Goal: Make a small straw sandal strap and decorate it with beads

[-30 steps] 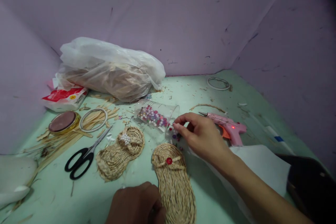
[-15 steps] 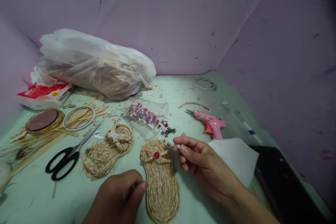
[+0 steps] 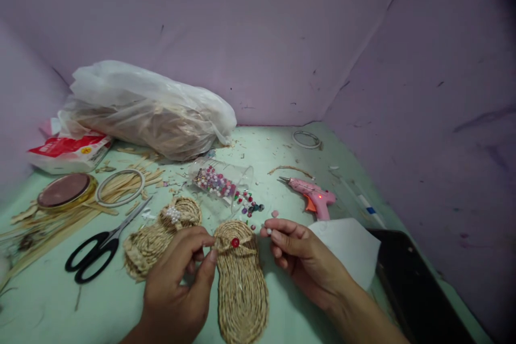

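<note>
A woven straw slipper (image 3: pixel 243 295) lies flat in front of me, a red bead (image 3: pixel 235 243) on its strap. My left hand (image 3: pixel 177 279) is at the slipper's left edge, thumb and index finger apart. Its index fingertip is by the strap; whether it touches cannot be made out. To the slipper's right, my right hand (image 3: pixel 296 247) pinches a small white bead (image 3: pixel 269 231) between thumb and fingers. A second straw slipper (image 3: pixel 141 244), with a cluster of white pearl beads (image 3: pixel 173 215), lies partly behind my left hand.
A tipped clear cup (image 3: pixel 242 174) spills coloured beads (image 3: pixel 253 206). Behind my right hand lie a pink glue gun (image 3: pixel 320 197) and a white sheet (image 3: pixel 350 247). Black scissors (image 3: pixel 97 247), tape rolls (image 3: pixel 121 188), straw strips (image 3: pixel 52 228) and a plastic bag (image 3: pixel 153 113) are at left.
My left hand has moved up toward the slipper's strap, its thumb and index finger now spread. My right hand still pinches the white bead. The camera view has shifted slightly.
</note>
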A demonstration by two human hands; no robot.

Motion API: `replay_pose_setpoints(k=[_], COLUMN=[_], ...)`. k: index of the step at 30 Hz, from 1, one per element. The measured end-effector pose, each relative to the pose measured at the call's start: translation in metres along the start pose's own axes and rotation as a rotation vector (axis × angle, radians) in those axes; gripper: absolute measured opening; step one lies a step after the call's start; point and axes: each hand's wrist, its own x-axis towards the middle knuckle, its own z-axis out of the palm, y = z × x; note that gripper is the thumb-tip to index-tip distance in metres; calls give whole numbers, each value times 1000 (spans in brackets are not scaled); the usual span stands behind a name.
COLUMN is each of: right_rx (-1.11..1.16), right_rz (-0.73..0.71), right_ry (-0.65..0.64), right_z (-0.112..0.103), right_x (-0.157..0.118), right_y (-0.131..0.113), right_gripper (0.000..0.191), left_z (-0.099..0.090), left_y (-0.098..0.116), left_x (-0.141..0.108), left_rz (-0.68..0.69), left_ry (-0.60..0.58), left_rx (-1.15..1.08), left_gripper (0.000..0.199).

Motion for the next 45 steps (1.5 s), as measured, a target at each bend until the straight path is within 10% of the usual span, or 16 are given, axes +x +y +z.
replay_pose_setpoints(k=[13, 27, 39, 45], right_rx=[-108, -136, 47, 16], right_rz=[-34, -169, 62, 77], right_ry=[-125, -40, -77, -201], right_z=[13, 13, 18, 24], right_x=[-15, -23, -25, -32], right_y=[5, -4, -2, 26], right_gripper=[29, 18, 19, 23], left_z=[9, -16, -15, -17], left_y=[33, 23, 22, 41], left_x=[19, 28, 19, 6], left_rz=[139, 94, 66, -4], left_ry=[-205, -94, -80, -343], left_rx=[-260, -104, -129, -276], left_gripper=[22, 13, 10, 20])
